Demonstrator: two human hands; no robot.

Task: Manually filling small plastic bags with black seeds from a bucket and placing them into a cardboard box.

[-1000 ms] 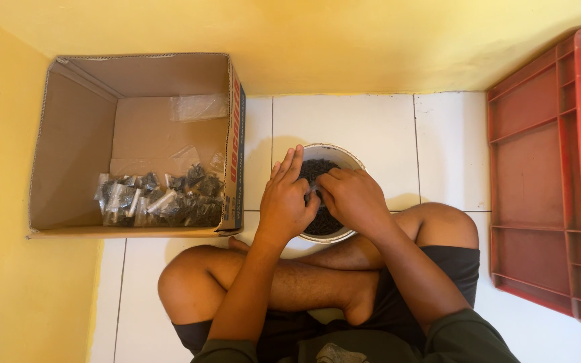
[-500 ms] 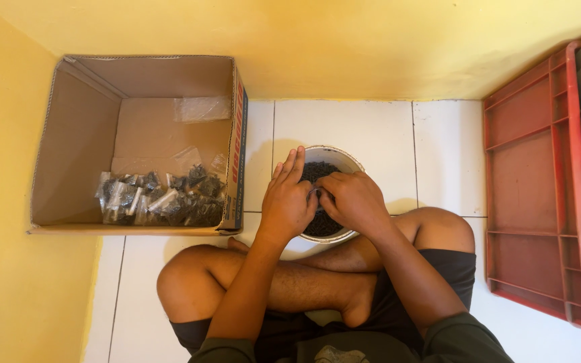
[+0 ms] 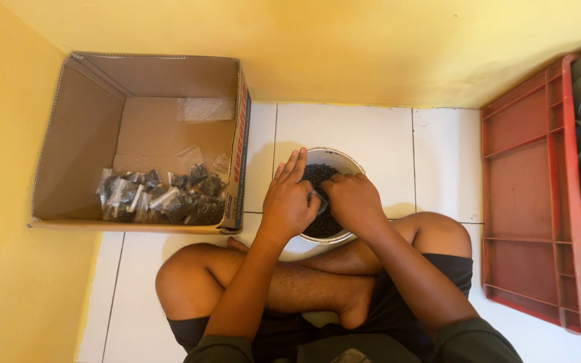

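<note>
I sit cross-legged on the tiled floor [image 3: 371, 131], both forearms reaching over my knees to the white bowl [image 3: 334, 158] of small dark pieces in front of me. My left hand [image 3: 289, 198] arches above it, fingers extended, pinching a small clear bag [image 3: 320, 200] with my curled right hand [image 3: 352, 202]. A cardboard box [image 3: 89, 134] of filled bags sits left.

Yellow walls [image 3: 384, 47], white tiled floor [image 3: 438, 161]

Head camera looks steeply down, close above the white bowl [image 3: 334, 161].
</note>
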